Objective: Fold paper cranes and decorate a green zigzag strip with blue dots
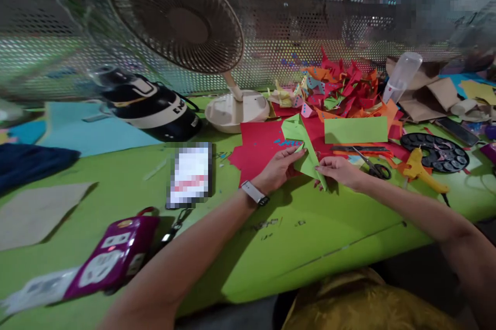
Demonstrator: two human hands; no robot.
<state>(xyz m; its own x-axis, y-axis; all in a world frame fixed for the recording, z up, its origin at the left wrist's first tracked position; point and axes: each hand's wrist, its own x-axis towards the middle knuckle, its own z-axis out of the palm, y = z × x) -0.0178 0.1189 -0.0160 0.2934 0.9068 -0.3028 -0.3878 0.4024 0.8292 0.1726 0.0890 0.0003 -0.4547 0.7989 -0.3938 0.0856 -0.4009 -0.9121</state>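
Note:
A piece of light green paper (310, 162), folded along a long edge, is held up between my two hands over the table. My left hand (279, 167), with a watch on its wrist, pinches its left side. The fingers of my right hand (338, 171) grip its lower right edge. Beneath and behind it lies red paper (259, 146) with small blue scraps on it. A flat green paper strip (355, 130) rests just beyond my right hand. Black scissors (374, 165) lie to the right of that hand.
A yellow glue gun (422, 172) and a black round palette (442, 152) are at right. A heap of folded coloured paper (344, 84) sits at the back. On the left are a fan (236, 110), a black bottle (155, 108), a phone (189, 175) and a purple pouch (120, 247).

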